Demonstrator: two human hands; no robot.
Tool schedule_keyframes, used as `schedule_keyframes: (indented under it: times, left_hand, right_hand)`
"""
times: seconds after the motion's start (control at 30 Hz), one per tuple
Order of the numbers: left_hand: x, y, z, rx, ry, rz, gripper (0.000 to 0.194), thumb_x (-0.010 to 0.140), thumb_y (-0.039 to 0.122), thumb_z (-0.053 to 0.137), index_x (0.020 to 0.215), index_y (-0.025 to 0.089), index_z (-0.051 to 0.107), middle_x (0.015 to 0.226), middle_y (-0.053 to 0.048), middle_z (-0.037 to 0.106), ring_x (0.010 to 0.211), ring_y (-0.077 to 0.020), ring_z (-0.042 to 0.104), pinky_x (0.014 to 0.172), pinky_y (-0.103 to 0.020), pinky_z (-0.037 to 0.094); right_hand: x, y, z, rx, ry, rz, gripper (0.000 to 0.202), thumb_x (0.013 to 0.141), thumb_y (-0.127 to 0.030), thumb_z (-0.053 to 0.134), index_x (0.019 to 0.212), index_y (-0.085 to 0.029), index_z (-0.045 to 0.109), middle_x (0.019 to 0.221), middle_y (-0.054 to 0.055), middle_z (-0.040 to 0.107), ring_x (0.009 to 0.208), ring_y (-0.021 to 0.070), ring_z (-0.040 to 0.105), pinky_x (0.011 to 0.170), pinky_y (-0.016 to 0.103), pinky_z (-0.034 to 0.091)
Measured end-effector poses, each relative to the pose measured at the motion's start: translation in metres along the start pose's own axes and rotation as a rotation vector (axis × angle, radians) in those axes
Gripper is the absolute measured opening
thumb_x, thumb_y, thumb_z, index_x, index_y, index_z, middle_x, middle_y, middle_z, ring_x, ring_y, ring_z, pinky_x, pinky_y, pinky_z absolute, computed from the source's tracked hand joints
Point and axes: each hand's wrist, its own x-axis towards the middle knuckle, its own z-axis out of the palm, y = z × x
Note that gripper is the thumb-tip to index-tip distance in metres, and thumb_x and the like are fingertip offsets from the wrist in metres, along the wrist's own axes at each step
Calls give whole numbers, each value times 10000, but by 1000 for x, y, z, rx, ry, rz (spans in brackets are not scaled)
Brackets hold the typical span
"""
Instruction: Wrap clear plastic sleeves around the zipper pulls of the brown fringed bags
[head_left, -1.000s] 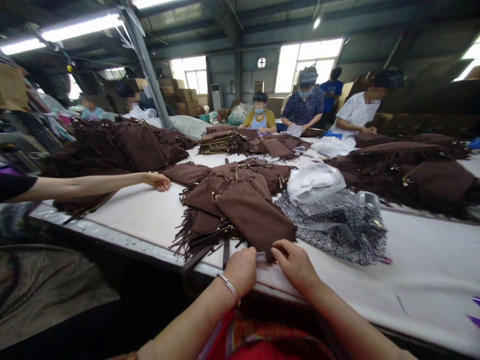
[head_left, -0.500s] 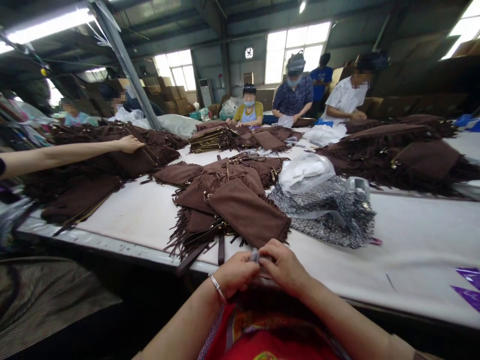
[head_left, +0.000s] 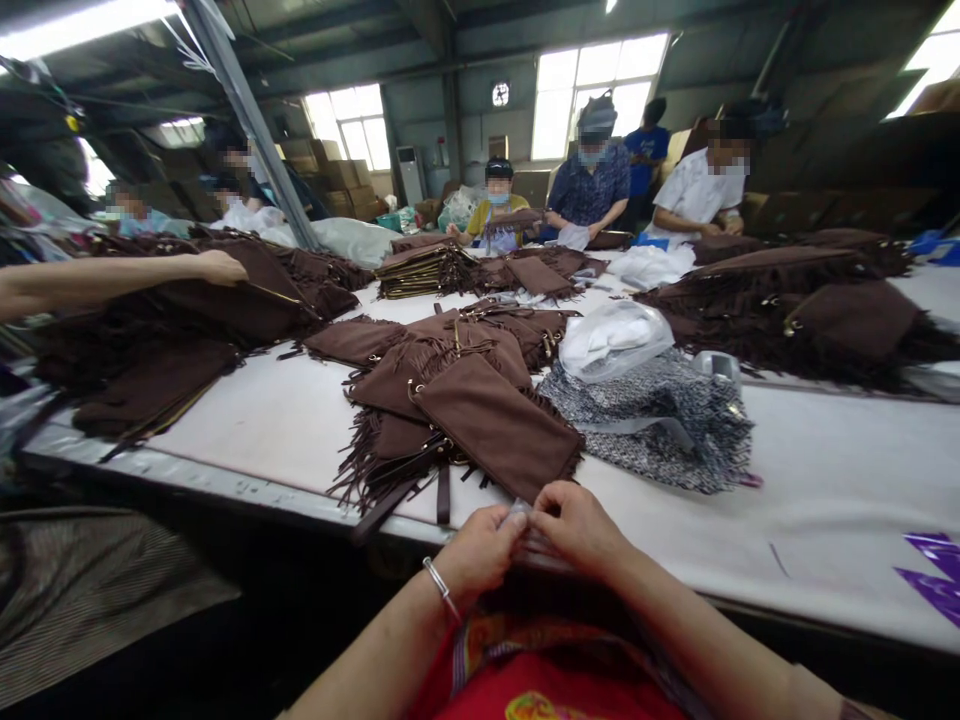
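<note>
My left hand (head_left: 484,548), with a silver bangle at the wrist, is closed on a small piece of clear plastic film (head_left: 520,508) at the table's front edge. My right hand (head_left: 574,525) pinches the same film from the other side, and the fingertips of both hands nearly meet. Most of the film is hidden by my fingers and by the edge of my lap. Just beyond my hands lies a brown fringed pouch (head_left: 499,420), flat on top of a loose heap of similar pouches with gold-coloured zips and rings.
A speckled black-and-white cloth (head_left: 652,430) lies right of the heap, with a white plastic bag (head_left: 616,342) on it. Brown pouch piles (head_left: 810,300) stand at the right, others at the left, where a co-worker's arm (head_left: 112,282) reaches in. Purple scraps (head_left: 934,595) lie far right.
My hands have shifted slightly right and down, still pinching the film. The co-worker's arm at the left has drawn back leftward, lifting a pouch edge. A co-worker at the back now holds up a pouch.
</note>
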Motion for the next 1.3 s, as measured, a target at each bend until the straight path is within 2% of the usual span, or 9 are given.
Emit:
schedule_keyframes:
  times: [0.17,0.3,0.47,0.63,0.9,1.0,1.1,1.23,1.3]
  left_hand:
    - [-4,-5,-4,304,136,200,339,902,381,413,647,180,509,626,9,511,612,-135,443,574,-258,301]
    - [-11,-5,-2,430,218,251,290,913,349,401,759,184,583,718,-42,619,661,-173,521,610,-274,331]
    - [-20,-2,0,418,196,284,207,889,343,464,863,193,605,827,-69,665,748,-207,579,662,-284,362]
    - [-18,-2,-1,278,183,321,335,927,421,388,739,192,546,723,-25,600,682,-166,518,638,-276,342]
    - [-9,-8,-2,-245,14,-111,417,817,608,468,780,196,520,495,94,339,385,-65,229,411,-232,143]
    - [-12,-5,-3,-417,-42,-201,443,770,620,516,849,186,553,511,110,309,386,-45,166,408,-218,80]
    - [-14,-2,-5,-492,-52,-254,397,733,576,571,825,192,529,531,109,318,396,-40,181,414,-210,71]
    - [-16,-2,-3,-452,-29,-225,343,785,552,512,808,211,485,528,101,330,398,-57,193,418,-214,107]
    - [-17,-5,-1,-310,11,-98,365,841,559,435,795,204,508,528,77,374,420,-82,273,434,-227,207]
  right_hand:
    - [-4,-4,-8,24,22,-158,133,813,-174,533,826,-192,665,814,27,645,797,166,581,736,274,428]
    - [-1,-13,-12,-83,-50,-463,330,832,-130,521,1128,-228,629,986,50,603,877,159,564,765,262,425]
    - [8,-19,-7,-444,-65,-637,99,751,-269,688,813,-203,648,866,49,608,805,198,528,695,311,373]
    - [11,-15,-4,-554,43,-748,140,829,-327,631,821,-190,605,859,68,605,794,208,486,720,345,342]
    - [10,-1,-7,-275,-3,-665,144,902,-160,480,839,-191,606,840,50,607,798,169,529,713,281,392]
    - [4,0,-16,-220,11,-689,186,930,-182,455,1004,-196,625,964,77,620,872,179,546,765,294,419]
    - [-3,-3,-20,-317,-8,-786,248,921,-265,511,1145,-221,608,1044,92,628,892,200,538,772,329,408]
    - [-5,-10,-9,-388,-9,-819,172,921,-301,516,895,-206,657,860,67,635,772,185,515,699,326,369]
    - [-4,-11,-3,-341,10,-754,187,917,-277,515,800,-196,635,804,59,612,763,180,516,691,313,369]
